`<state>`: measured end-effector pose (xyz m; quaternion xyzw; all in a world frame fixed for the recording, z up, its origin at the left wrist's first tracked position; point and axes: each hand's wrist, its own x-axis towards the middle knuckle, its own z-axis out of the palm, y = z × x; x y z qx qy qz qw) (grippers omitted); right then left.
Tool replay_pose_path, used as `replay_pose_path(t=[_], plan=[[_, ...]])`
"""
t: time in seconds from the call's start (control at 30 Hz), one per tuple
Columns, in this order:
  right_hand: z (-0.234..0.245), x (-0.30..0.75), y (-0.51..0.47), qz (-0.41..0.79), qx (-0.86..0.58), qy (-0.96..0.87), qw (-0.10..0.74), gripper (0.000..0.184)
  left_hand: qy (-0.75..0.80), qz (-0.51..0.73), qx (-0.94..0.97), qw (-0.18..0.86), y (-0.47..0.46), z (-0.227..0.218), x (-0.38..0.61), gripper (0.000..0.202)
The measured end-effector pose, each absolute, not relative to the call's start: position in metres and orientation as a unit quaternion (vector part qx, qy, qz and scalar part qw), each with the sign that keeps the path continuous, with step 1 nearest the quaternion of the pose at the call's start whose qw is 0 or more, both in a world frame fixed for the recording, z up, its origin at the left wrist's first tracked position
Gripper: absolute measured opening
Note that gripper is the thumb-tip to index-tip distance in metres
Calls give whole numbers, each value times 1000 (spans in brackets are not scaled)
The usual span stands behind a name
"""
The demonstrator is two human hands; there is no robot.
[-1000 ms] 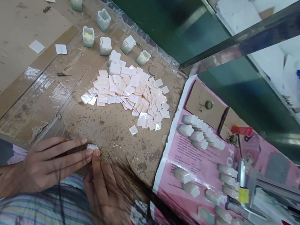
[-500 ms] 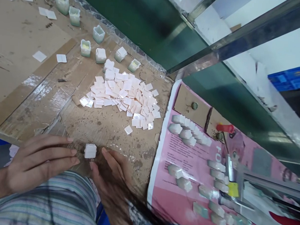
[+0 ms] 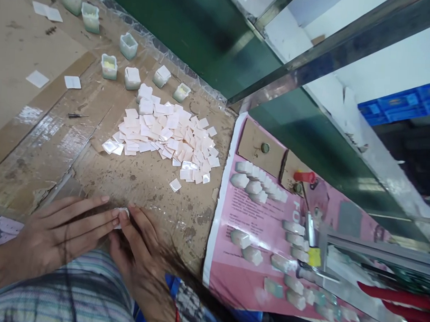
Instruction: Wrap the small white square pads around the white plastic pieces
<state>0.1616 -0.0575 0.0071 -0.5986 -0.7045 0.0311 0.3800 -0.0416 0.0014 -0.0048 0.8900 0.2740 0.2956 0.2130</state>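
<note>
A small stack of white squares (image 3: pixel 122 216) sits between my hands at the near edge of the stained cardboard surface (image 3: pixel 147 196). My left hand (image 3: pixel 65 233) comes in from the left, its fingertips pressed against the stack. My right hand (image 3: pixel 138 248) comes up from below, with its fingers on the stack's other side. Farther up lies a loose pile of pale pink, shiny square chips (image 3: pixel 162 135). One single chip (image 3: pixel 175 185) lies apart below the pile. Part of the stack is hidden by my fingers.
Square translucent cups (image 3: pixel 109 66) stand in a row beyond the pile, and a small screwdriver (image 3: pixel 78 115) lies to its left. A pink printed poster (image 3: pixel 255 229) lies to the right, below a green glass panel (image 3: pixel 192 36) and a metal bar (image 3: pixel 334 47).
The white stack stood on the cardboard with my fingers around it half a second ago; now both hands press against it. The whole view has shifted, so the table contents sit farther left.
</note>
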Motion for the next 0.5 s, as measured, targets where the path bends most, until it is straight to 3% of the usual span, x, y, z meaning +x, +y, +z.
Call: replay_pose_path(t=[0.33, 0.5], plan=[[9, 175, -62, 131, -576, -717, 371, 32, 238, 255, 913, 211, 5, -5, -40, 44], [10, 174, -64, 46, -576, -732, 362, 27, 235, 283, 904, 218, 2, -9, -35, 38]])
